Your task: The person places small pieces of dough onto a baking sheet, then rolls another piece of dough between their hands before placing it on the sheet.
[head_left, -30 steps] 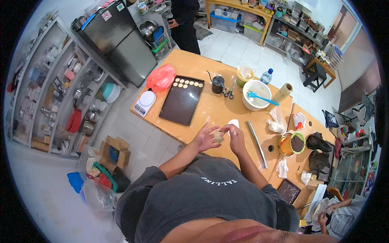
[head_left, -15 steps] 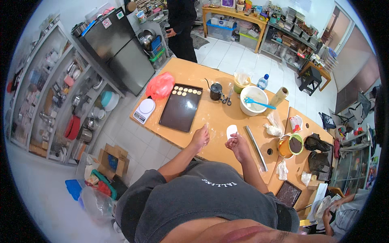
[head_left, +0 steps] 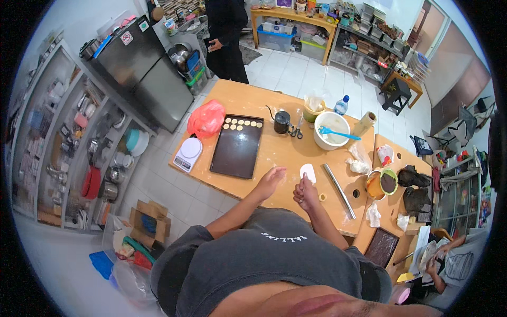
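My right hand (head_left: 304,194) is closed on a white dough scraper (head_left: 308,172) over the floury near part of the wooden table (head_left: 288,203). Beside that hand lies a small yellowish ring (head_left: 322,197), perhaps a cutter. My left hand (head_left: 270,183) is held above the table edge with its fingers stretched out, and I see nothing in it. Further away to the left is a dark baking tray (head_left: 236,153) with several small pale dough rounds (head_left: 240,124) along its far end. A metal tube (head_left: 339,190) lies to the right of my right hand.
A white scale (head_left: 188,154) and a red plastic bag (head_left: 206,118) flank the tray. Toward the far right stand a white bowl (head_left: 331,140) with a blue spatula (head_left: 340,133), a black jug (head_left: 282,122) and a cling film roll (head_left: 364,124). One person (head_left: 226,39) stands beyond the table.
My right hand has taken hold of the dough scraper. The yellowish ring now shows beside it. My left hand has opened out and moved slightly right. The whole view has shifted a little.
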`<state>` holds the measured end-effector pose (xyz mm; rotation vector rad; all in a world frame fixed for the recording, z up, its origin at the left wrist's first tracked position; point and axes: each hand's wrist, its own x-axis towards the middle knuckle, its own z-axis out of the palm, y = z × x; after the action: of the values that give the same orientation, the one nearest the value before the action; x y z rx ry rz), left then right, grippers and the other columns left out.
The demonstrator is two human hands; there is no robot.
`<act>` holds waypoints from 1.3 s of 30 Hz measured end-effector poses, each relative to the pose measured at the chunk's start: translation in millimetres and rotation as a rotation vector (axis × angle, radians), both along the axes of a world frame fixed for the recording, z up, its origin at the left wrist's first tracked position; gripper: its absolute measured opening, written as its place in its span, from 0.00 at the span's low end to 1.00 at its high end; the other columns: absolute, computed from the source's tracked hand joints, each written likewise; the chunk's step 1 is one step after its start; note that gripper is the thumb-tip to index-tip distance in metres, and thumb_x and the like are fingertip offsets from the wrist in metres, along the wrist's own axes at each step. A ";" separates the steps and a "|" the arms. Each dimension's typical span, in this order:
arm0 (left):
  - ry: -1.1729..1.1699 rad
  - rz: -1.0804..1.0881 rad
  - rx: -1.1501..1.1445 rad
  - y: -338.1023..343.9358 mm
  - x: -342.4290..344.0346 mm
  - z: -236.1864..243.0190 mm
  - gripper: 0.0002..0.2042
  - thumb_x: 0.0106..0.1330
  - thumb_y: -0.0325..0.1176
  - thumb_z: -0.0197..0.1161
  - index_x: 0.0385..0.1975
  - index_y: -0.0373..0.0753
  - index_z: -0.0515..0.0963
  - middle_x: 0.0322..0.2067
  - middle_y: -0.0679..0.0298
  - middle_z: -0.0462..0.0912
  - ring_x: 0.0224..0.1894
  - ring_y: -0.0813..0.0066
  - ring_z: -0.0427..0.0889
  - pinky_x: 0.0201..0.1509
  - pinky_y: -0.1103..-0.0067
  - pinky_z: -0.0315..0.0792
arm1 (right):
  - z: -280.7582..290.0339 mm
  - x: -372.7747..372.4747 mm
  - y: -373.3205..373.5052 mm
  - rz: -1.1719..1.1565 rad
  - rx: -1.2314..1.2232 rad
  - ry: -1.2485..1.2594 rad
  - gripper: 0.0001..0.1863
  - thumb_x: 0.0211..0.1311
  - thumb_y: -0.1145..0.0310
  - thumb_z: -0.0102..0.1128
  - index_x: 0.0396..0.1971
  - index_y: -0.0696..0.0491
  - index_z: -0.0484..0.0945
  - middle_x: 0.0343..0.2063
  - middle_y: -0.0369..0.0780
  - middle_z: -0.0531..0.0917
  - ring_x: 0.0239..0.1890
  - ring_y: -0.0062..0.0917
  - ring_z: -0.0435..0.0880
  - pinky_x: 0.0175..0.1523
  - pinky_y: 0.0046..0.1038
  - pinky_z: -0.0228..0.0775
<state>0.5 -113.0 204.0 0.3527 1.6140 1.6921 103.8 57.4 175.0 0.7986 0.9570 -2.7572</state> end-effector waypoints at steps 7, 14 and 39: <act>-0.459 -0.106 -0.032 -41.7 -48.4 -39.8 0.31 0.72 0.62 0.41 0.67 0.47 0.63 0.63 0.62 0.67 0.61 0.65 0.67 0.61 0.61 0.65 | 16.7 -53.5 -28.9 -0.009 1.174 0.002 0.17 0.70 0.56 0.57 0.31 0.56 0.75 0.21 0.34 0.74 0.24 0.18 0.70 0.29 0.25 0.63; -0.805 -0.238 0.323 -57.8 -113.2 -22.7 0.29 0.72 0.63 0.42 0.57 0.47 0.74 0.43 0.66 0.83 0.42 0.66 0.85 0.39 0.74 0.80 | 65.0 -101.4 -71.7 -0.042 0.957 0.242 0.17 0.73 0.60 0.50 0.50 0.58 0.74 0.40 0.42 0.83 0.48 0.28 0.80 0.57 0.29 0.68; -0.781 -0.008 0.603 -160.8 -214.4 -51.4 0.03 0.65 0.27 0.58 0.32 0.44 0.73 0.32 0.66 0.76 0.27 0.77 0.76 0.25 0.84 0.68 | -12.7 -149.9 -159.3 -0.181 0.231 -0.187 0.19 0.73 0.54 0.46 0.50 0.55 0.68 0.38 0.44 0.80 0.40 0.32 0.81 0.46 0.34 0.73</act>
<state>-213.9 -273.9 152.6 -0.0355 0.5298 1.9465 -46.1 -101.9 162.4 1.2112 1.2341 -2.6847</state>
